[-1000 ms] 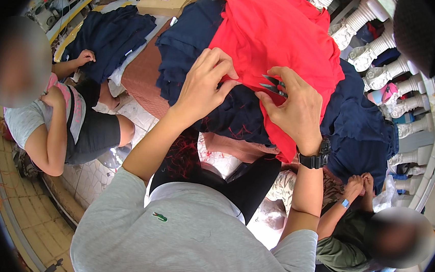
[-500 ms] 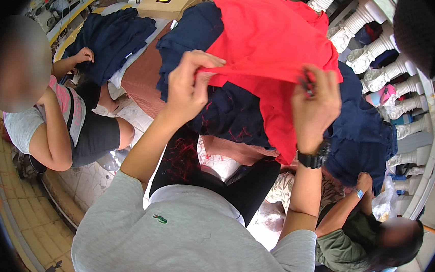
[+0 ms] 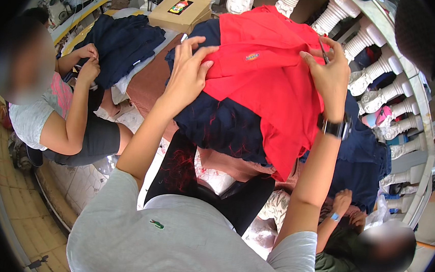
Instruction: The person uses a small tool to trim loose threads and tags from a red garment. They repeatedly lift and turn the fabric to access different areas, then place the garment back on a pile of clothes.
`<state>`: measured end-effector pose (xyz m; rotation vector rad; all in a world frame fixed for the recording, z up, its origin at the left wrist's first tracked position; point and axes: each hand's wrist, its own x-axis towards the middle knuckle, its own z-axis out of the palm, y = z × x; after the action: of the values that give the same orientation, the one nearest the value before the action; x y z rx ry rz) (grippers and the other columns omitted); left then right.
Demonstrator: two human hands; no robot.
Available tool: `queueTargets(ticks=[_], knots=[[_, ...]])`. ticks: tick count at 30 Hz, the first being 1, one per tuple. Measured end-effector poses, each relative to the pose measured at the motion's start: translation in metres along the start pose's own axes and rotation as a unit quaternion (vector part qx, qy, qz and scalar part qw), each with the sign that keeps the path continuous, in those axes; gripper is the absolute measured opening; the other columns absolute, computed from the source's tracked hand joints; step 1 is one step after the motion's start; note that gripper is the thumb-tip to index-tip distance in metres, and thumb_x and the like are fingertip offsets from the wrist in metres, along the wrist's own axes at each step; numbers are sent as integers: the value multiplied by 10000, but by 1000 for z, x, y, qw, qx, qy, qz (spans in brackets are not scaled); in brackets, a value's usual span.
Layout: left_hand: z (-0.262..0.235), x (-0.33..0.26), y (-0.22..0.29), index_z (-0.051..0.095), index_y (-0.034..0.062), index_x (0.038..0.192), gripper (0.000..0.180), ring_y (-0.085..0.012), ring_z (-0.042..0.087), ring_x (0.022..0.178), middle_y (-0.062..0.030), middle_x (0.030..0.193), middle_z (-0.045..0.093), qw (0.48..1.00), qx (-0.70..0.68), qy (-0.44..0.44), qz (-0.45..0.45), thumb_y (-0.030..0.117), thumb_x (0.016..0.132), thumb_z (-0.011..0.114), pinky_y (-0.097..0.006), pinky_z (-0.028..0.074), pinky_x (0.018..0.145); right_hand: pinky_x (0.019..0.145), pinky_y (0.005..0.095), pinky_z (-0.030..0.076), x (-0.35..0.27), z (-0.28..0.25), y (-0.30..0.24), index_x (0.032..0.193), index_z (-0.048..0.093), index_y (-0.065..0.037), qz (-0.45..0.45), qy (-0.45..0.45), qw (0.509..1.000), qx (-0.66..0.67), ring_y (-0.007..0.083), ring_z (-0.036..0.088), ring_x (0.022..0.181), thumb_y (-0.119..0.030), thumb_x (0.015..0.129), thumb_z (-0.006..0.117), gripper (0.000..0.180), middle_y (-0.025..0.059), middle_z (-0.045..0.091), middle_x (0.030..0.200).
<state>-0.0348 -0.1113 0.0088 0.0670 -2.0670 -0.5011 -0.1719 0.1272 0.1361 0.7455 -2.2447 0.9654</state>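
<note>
While the left hand [image 3: 185, 74] holds its fingers apart at the left edge of the red garment [image 3: 277, 89], the right hand [image 3: 332, 76] curls around dark snips [image 3: 324, 51] at its right edge, thumb set against the cloth; whether the left finger and thumb pinch the fabric, I cannot tell. Between the hands, a small embroidered patch [image 3: 253, 57] faces up. The red garment lies over a heap of navy garments [image 3: 218, 128], with loose red threads [image 3: 212, 117] strewn on its near side. Far left stand a cardboard box [image 3: 181, 15] and another navy pile [image 3: 120, 46].
</note>
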Motion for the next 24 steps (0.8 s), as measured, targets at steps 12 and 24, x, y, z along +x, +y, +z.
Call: queueTargets(ticks=[12,24], knots=[[38,25,17,640,17,1172,414,-185,596,886,-86,1046,599,962,-235,-117,-78,132,813,812,-311,519,770,671,401,512,-27,52,-12,1028,728,-90,-126,-169,977,-21,289,671,818,-136,781,792,259,78,667,905],[45,30,4,620,-24,989,124,-152,626,854,-98,929,690,918,-330,-151,-163,98,992,594,-294,500,805,598,380,513,-44,48,-21,1018,640,-117,-246,-147,958,8,281,671,760,-215,882,701,178,65,651,892]])
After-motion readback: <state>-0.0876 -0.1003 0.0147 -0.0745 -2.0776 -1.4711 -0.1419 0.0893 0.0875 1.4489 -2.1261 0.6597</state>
